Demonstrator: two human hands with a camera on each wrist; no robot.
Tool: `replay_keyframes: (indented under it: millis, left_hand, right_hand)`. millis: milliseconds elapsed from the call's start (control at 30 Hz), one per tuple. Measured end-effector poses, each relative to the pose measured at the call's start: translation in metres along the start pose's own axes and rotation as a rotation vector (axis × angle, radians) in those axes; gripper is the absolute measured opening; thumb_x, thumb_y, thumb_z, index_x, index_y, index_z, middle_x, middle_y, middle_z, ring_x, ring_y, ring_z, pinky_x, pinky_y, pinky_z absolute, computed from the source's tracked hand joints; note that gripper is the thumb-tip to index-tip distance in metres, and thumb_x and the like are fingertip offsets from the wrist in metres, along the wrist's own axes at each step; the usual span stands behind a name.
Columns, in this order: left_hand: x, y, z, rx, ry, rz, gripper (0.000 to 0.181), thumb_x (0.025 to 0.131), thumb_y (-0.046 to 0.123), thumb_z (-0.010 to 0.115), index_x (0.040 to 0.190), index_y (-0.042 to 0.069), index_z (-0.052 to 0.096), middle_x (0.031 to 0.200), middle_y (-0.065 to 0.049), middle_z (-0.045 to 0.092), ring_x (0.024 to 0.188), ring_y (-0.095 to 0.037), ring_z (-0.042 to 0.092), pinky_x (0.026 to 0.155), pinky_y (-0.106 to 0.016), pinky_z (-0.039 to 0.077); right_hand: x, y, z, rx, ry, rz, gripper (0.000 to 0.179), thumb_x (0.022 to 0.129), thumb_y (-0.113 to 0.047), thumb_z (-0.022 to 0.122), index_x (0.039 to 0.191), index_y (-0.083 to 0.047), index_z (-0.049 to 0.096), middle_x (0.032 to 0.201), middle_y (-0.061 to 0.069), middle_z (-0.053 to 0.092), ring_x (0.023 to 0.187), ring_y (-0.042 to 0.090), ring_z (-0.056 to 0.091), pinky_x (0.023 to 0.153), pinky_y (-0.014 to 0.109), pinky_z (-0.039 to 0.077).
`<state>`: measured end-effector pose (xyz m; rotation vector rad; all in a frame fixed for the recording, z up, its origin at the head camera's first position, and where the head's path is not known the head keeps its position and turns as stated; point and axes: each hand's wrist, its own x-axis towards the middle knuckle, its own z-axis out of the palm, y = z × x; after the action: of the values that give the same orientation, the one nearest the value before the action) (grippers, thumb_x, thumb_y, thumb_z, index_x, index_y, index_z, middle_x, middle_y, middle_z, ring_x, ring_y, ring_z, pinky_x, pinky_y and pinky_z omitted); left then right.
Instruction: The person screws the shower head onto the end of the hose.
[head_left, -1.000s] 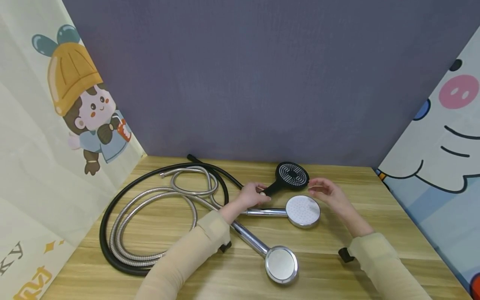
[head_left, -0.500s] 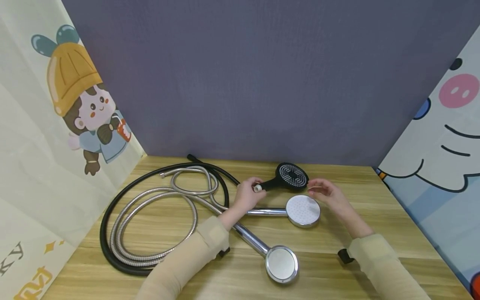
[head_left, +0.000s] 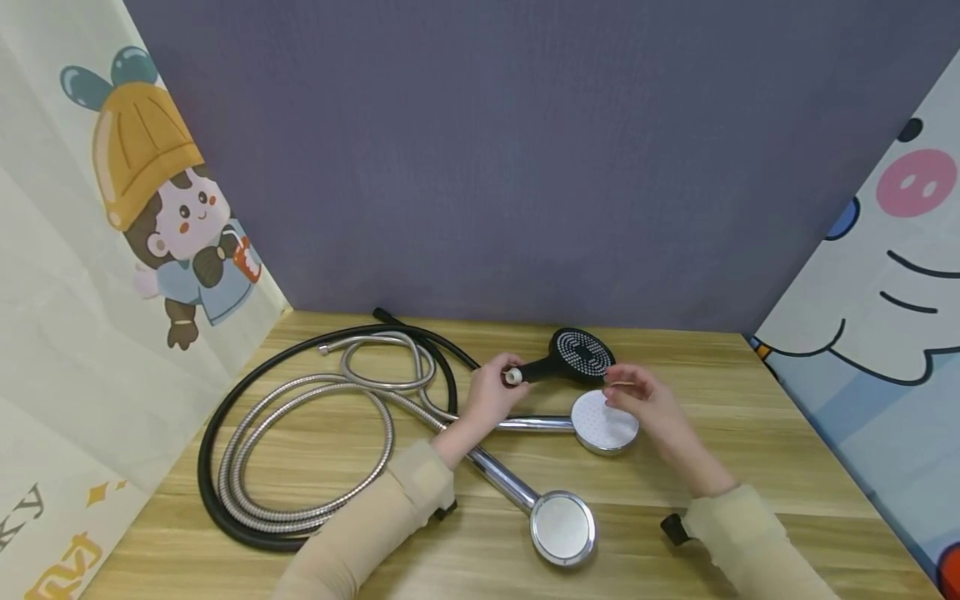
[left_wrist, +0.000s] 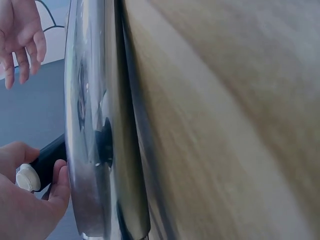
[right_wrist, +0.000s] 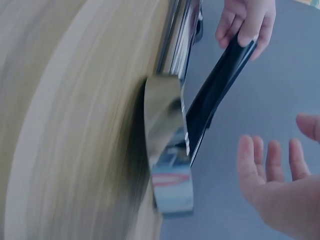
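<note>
My left hand (head_left: pixel 489 395) pinches the handle end of a black shower head (head_left: pixel 581 355), its white threaded end (left_wrist: pixel 28 178) showing between thumb and fingers in the left wrist view. The handle is raised and the spray face tilts toward me. My right hand (head_left: pixel 651 407), fingers loosely bent, holds nothing; it hovers by the black head's right edge, above a chrome shower head with a white face (head_left: pixel 600 423). In the right wrist view its fingers (right_wrist: pixel 274 159) stand apart from everything. Closer to me lies another chrome shower head (head_left: pixel 563 528), its handle partly behind my left forearm.
On the left of the wooden table (head_left: pixel 675 575) lie coiled silver hoses (head_left: pixel 242 467) and a black hose (head_left: pixel 210 487). A dark panel (head_left: pixel 480 167) rises behind the table. Cartoon-printed sheets (head_left: pixel 52 250) hang at both sides.
My left hand has turned the black shower head's handle end, so its white end now faces me. My right hand has shifted slightly left and down, over the white-faced shower head.
</note>
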<state>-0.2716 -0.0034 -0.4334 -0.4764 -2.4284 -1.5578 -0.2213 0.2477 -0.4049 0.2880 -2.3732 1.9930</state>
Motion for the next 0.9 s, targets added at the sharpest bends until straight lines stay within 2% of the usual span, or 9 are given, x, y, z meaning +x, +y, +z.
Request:
replay_keyframes:
  millis: [167,433,533,700,900]
  left_hand:
    - [-0.002,0.003,-0.002,0.003,0.006,0.010,0.028,0.075,0.003,0.075,0.101,0.004,0.065,0.088,-0.008,0.068,0.072,-0.012,0.060,0.063,-0.019,0.050]
    - [-0.009,0.008,-0.004,0.041,0.033,0.079,0.025,0.073,0.004,0.076,0.096,0.005,0.064,0.082,-0.004,0.068,0.068,-0.009,0.060,0.061,-0.018,0.051]
    - [-0.011,0.011,-0.005,0.036,0.032,0.081,0.025,0.074,0.003,0.075,0.095,0.005,0.064,0.082,-0.005,0.068,0.068,-0.009,0.060,0.060,-0.017,0.051]
    - [-0.016,0.018,-0.007,-0.007,0.036,0.083,0.024,0.074,0.000,0.075,0.094,0.003,0.064,0.082,-0.007,0.068,0.067,-0.009,0.061,0.058,-0.018,0.051]
    - [-0.020,0.025,-0.006,-0.025,0.050,0.108,0.024,0.075,0.001,0.074,0.098,0.001,0.065,0.086,-0.010,0.070,0.069,-0.012,0.064,0.059,-0.016,0.052]
  right_hand:
    - [-0.003,-0.002,0.012,0.025,0.052,-0.006,0.045,0.086,0.004,0.061,0.125,0.016,0.042,0.107,-0.007,0.058,0.094,0.006,0.062,0.080,0.023,0.054]
    - [-0.004,0.001,0.023,0.053,0.042,0.028,0.043,0.088,0.004,0.058,0.126,0.014,0.042,0.105,-0.008,0.058,0.093,0.008,0.062,0.080,0.027,0.055]
    - [-0.005,0.002,0.026,0.061,0.035,0.041,0.044,0.088,0.003,0.057,0.127,0.014,0.041,0.109,-0.002,0.057,0.092,0.006,0.062,0.081,0.026,0.055]
    - [-0.007,0.003,0.032,0.113,0.034,0.077,0.043,0.089,0.004,0.055,0.129,0.012,0.040,0.118,0.016,0.052,0.093,0.008,0.062,0.082,0.028,0.055]
    - [-0.010,0.003,0.042,0.211,0.022,0.161,0.048,0.089,0.005,0.054,0.132,0.012,0.036,0.116,0.015,0.050,0.097,0.016,0.061,0.088,0.034,0.053]
